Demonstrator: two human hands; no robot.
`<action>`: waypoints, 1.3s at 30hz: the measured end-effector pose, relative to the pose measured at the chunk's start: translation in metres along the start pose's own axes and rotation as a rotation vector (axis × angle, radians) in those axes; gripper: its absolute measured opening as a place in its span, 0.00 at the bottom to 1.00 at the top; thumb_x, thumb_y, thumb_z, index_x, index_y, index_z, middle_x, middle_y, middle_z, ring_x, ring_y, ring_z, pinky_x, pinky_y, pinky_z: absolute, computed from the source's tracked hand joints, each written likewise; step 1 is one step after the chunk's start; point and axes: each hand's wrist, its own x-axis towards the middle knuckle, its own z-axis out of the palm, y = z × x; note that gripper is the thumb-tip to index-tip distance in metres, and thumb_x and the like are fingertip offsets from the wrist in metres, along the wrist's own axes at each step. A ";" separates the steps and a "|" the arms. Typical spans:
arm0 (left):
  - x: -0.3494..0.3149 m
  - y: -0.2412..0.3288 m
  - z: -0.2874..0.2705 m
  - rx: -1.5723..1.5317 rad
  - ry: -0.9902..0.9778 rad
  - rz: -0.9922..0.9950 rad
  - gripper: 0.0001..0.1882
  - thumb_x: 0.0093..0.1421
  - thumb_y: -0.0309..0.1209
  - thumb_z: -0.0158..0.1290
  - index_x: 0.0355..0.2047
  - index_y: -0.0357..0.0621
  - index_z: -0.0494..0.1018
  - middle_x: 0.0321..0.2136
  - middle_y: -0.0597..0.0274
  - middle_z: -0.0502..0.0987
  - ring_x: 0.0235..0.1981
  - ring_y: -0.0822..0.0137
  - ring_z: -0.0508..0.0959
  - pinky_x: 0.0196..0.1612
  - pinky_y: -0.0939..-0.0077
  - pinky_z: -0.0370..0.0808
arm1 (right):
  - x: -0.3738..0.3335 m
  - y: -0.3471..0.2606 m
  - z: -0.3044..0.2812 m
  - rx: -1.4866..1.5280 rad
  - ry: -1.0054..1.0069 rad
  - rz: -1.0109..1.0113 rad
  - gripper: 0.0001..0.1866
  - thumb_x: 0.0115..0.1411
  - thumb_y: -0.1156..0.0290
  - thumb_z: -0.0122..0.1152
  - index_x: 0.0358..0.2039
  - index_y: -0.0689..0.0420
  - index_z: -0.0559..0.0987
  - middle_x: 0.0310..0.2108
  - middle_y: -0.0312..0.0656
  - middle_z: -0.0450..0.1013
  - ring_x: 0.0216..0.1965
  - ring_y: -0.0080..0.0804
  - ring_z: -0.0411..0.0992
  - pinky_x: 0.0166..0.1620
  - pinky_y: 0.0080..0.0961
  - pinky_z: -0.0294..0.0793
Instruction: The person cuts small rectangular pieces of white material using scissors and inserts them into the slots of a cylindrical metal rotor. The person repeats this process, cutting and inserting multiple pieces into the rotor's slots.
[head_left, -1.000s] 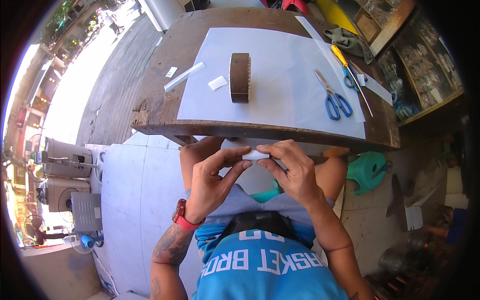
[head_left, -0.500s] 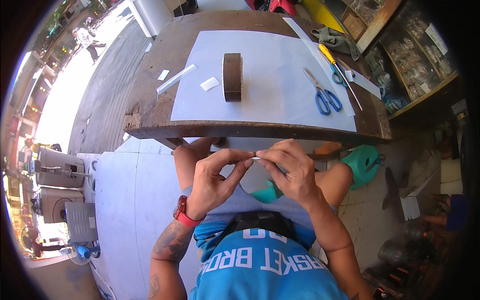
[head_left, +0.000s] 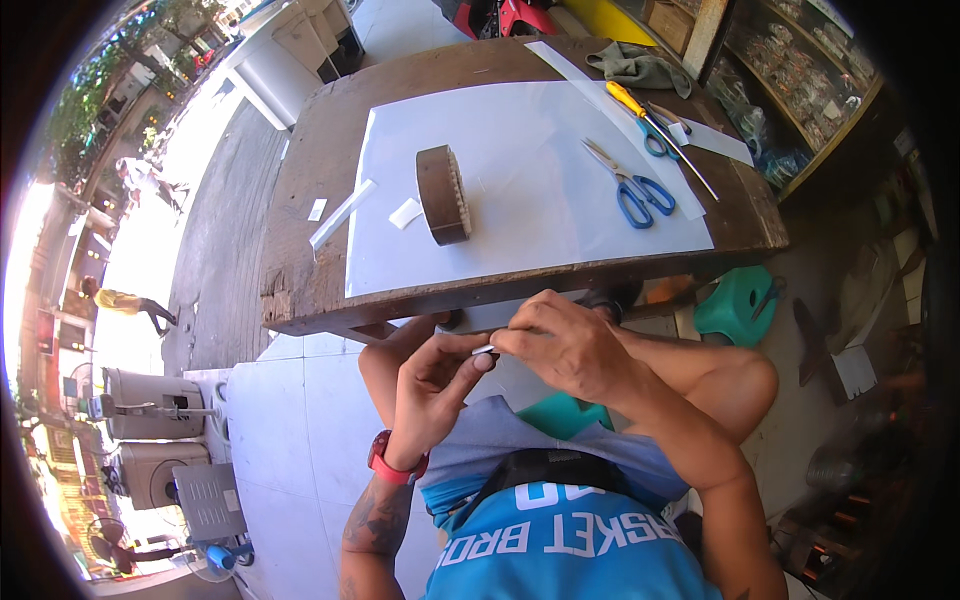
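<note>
My left hand [head_left: 435, 385] pinches a small white piece [head_left: 484, 350] between thumb and forefinger, over my lap in front of the bench. My right hand [head_left: 570, 350] is closed, its fingertips meeting the right end of that piece; its thumb is mostly hidden. Beyond my hands, a roll of brown tape [head_left: 436, 195] stands on edge on a large white sheet [head_left: 530, 170]. Just left of the roll lie a small white scrap [head_left: 405, 213] and a narrow white strip [head_left: 343, 214]. Blue-handled scissors [head_left: 630, 188] rest with blades apart on the sheet's right side.
The sheet covers much of a worn wooden bench [head_left: 305, 165]. Along its right side lie a yellow-handled screwdriver [head_left: 640, 112], a second pair of scissors [head_left: 657, 140] and a grey cloth [head_left: 640, 68]. A green plastic stool [head_left: 735, 305] stands below at right, white machines [head_left: 150, 400] at left.
My right hand has turned, knuckles now up, and covers more of the white piece. Both hands appear slightly lower. The view has tilted, shifting the bench. The tape roll now shows more of its side.
</note>
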 end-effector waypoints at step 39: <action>0.076 -0.017 -0.032 0.303 0.710 0.056 0.17 0.70 0.22 0.58 0.58 0.32 0.73 0.44 0.49 0.84 0.45 0.66 0.84 0.50 0.73 0.81 | 0.030 0.074 0.023 0.114 0.284 0.280 0.16 0.59 0.77 0.67 0.50 0.56 0.84 0.38 0.40 0.79 0.40 0.39 0.77 0.48 0.39 0.77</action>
